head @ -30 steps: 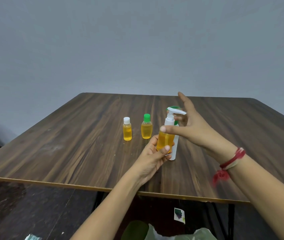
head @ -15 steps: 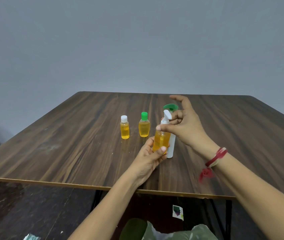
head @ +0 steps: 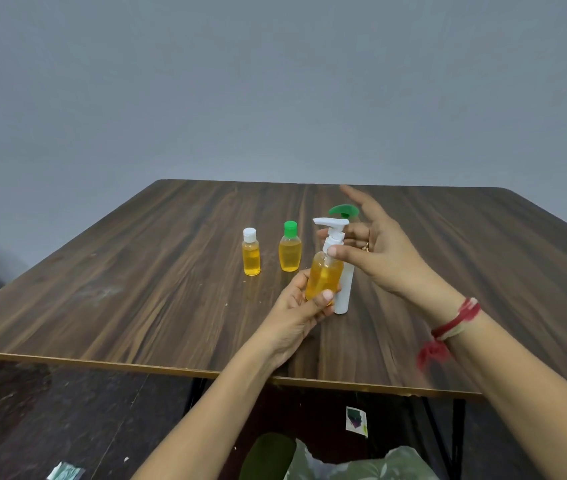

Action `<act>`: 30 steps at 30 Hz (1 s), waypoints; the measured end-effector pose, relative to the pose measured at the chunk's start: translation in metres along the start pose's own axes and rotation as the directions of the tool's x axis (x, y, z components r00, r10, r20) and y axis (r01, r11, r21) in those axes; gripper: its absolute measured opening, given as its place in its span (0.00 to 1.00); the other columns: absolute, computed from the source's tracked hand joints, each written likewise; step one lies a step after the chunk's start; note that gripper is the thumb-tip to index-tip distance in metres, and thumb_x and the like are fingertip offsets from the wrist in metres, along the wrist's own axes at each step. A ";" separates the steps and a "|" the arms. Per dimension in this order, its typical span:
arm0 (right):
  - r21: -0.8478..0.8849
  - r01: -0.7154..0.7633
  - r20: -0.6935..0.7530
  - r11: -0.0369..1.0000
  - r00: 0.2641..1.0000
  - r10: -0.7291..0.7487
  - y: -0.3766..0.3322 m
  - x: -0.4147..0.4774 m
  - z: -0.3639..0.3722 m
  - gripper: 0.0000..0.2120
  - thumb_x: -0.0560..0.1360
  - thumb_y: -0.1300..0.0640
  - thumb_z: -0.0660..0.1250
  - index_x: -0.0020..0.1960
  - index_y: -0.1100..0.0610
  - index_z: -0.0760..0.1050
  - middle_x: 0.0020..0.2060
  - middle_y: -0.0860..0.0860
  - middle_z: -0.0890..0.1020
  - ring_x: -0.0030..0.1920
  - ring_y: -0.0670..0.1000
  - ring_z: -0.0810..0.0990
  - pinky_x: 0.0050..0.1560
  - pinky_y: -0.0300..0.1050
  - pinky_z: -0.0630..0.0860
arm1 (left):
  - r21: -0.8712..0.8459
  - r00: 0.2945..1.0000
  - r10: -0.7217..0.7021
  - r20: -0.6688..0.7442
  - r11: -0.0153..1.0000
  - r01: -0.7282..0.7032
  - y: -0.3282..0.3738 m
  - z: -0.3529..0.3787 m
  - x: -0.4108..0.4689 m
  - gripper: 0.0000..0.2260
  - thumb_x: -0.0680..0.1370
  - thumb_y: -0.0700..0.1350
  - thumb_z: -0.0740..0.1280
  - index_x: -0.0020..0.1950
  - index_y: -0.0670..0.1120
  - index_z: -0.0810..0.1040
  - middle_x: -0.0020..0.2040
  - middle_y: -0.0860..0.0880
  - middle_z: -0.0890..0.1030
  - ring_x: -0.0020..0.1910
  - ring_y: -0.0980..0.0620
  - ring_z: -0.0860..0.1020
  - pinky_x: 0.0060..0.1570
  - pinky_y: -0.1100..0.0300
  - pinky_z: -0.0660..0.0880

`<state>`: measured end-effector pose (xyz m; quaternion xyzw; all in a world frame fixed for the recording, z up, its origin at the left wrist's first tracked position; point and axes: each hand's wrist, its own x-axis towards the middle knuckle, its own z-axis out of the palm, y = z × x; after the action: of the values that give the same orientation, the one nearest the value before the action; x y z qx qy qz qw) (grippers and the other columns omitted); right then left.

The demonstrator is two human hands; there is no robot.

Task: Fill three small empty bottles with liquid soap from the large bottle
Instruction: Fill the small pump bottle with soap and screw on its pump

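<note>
Three small bottles hold yellow soap. One, a pump bottle (head: 323, 280), is gripped by the left hand (head: 295, 315) over the table's middle, and the right hand (head: 384, 258) pinches its white pump neck. Just behind stands the large white bottle (head: 345, 292). Leftward, a white-capped bottle (head: 251, 254) and a green-capped bottle (head: 290, 249) stand on the wooden table (head: 136, 289) — grey wall (head: 275, 81) beyond.

Pump bottle (head: 323, 278): yellow-filled, gripped by left hand (head: 292, 308), neck pinched by right hand (head: 384, 252). White-capped bottle (head: 251, 252), green-capped bottle (head: 290, 249): filled, stood left of hands. Large bottle (head: 344, 292): white, behind left hand.
</note>
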<state>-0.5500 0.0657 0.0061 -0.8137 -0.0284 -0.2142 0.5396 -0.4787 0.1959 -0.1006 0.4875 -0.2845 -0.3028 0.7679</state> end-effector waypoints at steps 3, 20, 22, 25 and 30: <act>-0.082 -0.014 -0.077 0.997 0.997 0.008 0.001 0.004 -0.001 0.37 0.67 0.66 0.75 0.69 0.48 0.64 0.42 0.55 0.84 0.42 0.49 0.82 0.50 0.41 0.78 | -0.025 1.000 -0.012 -0.022 1.000 0.012 -0.005 0.004 0.000 0.22 0.74 0.42 0.68 0.67 0.43 0.70 0.55 0.46 0.79 0.55 0.55 0.78 0.52 0.62 0.76; 0.119 -0.059 -0.034 0.991 0.997 0.063 0.011 0.001 0.009 0.39 0.71 0.70 0.69 0.73 0.48 0.56 0.47 0.55 0.83 0.48 0.47 0.83 0.56 0.42 0.77 | -0.056 0.999 -0.013 -0.035 0.998 0.011 -0.004 -0.002 -0.001 0.21 0.73 0.41 0.67 0.66 0.46 0.71 0.55 0.47 0.80 0.54 0.56 0.79 0.51 0.63 0.76; 0.049 -0.045 -0.119 0.998 0.992 0.051 0.014 0.003 0.013 0.38 0.66 0.66 0.76 0.67 0.45 0.61 0.38 0.48 0.83 0.41 0.45 0.82 0.51 0.45 0.79 | -0.064 0.999 -0.010 -0.048 0.998 0.007 -0.005 -0.001 -0.001 0.22 0.73 0.41 0.68 0.67 0.45 0.70 0.55 0.48 0.80 0.56 0.56 0.79 0.52 0.63 0.76; -0.031 -0.047 -0.264 0.998 0.964 0.038 0.022 0.003 0.020 0.40 0.57 0.51 0.80 0.62 0.41 0.63 0.32 0.44 0.81 0.39 0.45 0.80 0.51 0.52 0.79 | -0.057 0.999 0.000 -0.044 0.998 -0.003 -0.006 0.001 0.000 0.23 0.74 0.42 0.68 0.68 0.45 0.70 0.57 0.48 0.79 0.59 0.54 0.77 0.53 0.63 0.76; 0.037 0.031 -0.229 0.999 0.973 -0.021 0.024 -0.006 0.024 0.50 0.65 0.56 0.78 0.75 0.46 0.49 0.55 0.51 0.80 0.56 0.45 0.79 0.60 0.38 0.75 | -0.067 1.000 -0.001 -0.010 0.998 0.001 -0.002 -0.001 0.001 0.29 0.70 0.48 0.75 0.69 0.46 0.71 0.59 0.46 0.79 0.61 0.52 0.76 0.55 0.61 0.75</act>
<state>-0.5417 0.0784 -0.0246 -0.7723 0.0188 -0.3128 0.5526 -0.4780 0.1953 -0.1030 0.4632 -0.2699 -0.3100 0.7852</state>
